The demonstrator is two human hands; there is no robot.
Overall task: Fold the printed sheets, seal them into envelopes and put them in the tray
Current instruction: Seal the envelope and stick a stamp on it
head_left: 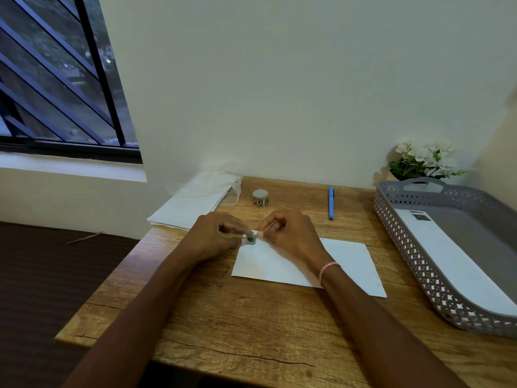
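**Setting the sticker square on the envelope corner**

Nearest me, on the wooden table (223,317), the white envelope (349,261) lies flat under the right wrist, not yet in the tray. Both hands meet at its far left corner. The left hand (221,236) pinches a small square sticker (251,240) against the paper. The right hand (291,233), fingers curled, nips a thin strip (270,224) just beside it, which I take for backing.

To do this well, I'd keep the left fingertip down as an anchor and peel the strip low and slowly. Then smooth the sticker outward, so no edge lifts or sits crooked.

Beyond the hands stands the sticker roll (260,198), with a blue pen (331,203) off to the right of it. A stack of sheets (193,205) lies beyond the left hand. Well right of the right hand, the grey tray (414,261) already holds one stickered envelope (453,264).
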